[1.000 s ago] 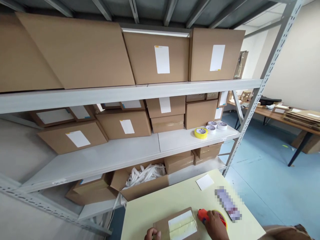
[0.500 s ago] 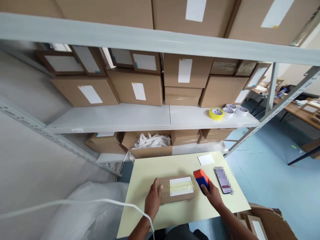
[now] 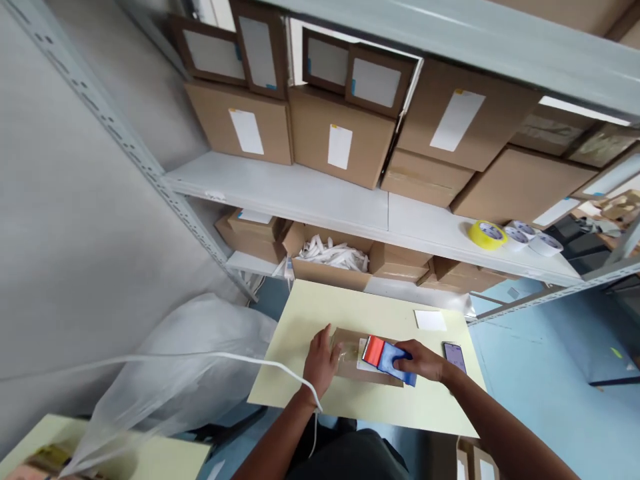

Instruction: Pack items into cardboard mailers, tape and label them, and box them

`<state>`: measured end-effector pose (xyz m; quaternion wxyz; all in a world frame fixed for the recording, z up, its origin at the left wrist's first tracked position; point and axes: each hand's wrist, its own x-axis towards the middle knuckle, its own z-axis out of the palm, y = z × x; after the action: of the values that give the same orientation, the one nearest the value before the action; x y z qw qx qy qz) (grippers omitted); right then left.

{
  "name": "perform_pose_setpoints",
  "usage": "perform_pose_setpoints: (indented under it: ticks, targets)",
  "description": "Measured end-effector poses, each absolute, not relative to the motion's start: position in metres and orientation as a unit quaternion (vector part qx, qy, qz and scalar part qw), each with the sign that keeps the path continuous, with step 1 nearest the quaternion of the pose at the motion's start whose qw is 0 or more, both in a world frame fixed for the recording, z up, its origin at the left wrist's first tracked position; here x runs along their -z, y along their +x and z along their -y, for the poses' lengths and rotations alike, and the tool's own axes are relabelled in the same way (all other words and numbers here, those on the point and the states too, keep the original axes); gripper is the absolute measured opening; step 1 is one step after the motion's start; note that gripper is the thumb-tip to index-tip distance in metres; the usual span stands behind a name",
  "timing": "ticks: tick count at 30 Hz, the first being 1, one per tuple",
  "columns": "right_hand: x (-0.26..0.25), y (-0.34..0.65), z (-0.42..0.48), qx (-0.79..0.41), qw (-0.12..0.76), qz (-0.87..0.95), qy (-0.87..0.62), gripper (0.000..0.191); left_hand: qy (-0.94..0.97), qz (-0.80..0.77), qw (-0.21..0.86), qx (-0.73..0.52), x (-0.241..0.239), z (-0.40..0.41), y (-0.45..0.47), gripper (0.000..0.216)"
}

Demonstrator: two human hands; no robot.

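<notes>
A small cardboard box (image 3: 346,365) with a white label lies on the pale yellow table (image 3: 360,407), clear tape across its top. My left hand (image 3: 321,363) grips its left end, with thumb and fingers about the edge. In my right hand (image 3: 420,360) is a red and blue tape dispenser (image 3: 384,358), its toothed red end pointing left. It is over the box's label and right part and hides much of them. Whether the dispenser touches the box, I cannot tell.
A phone (image 3: 454,357) and a white card (image 3: 430,320) lie on the table. Behind stands a shelf (image 3: 300,190) with cartons, a yellow tape roll (image 3: 487,235) and several white rolls. A white cable (image 3: 225,355) crosses in front of a plastic bag (image 3: 195,353) at left.
My right hand has brought the tape dispenser leftward, from beside the box's right end to over its label. The left hand stays at the left end. The camera view has turned.
</notes>
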<state>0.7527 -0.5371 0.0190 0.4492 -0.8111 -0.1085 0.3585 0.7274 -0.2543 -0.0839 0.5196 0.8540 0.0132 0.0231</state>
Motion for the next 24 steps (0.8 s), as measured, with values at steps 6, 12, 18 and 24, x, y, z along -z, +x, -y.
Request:
perform_pose_setpoints:
  ticks: [6,12,18,24]
  targets:
    - [-0.018,0.754,0.541,-0.368,0.402,0.114,-0.831,0.033,0.683,-0.004,0.713,0.159,0.048,0.275,0.724,0.044]
    - [-0.028,0.748,0.533,-0.365,0.367,0.122,-0.847,0.028,0.518,-0.075,0.818,0.240,0.047,0.296,0.718,0.034]
    - [-0.037,0.747,0.525,-0.347,0.312,0.128,-0.875,0.027,0.504,-0.154,0.824,0.206,0.054,0.294,0.713,0.028]
    - [-0.042,0.756,0.510,-0.342,0.255,0.127,-0.896,0.024,0.510,-0.216,0.816,0.169,0.060,0.262,0.719,0.050]
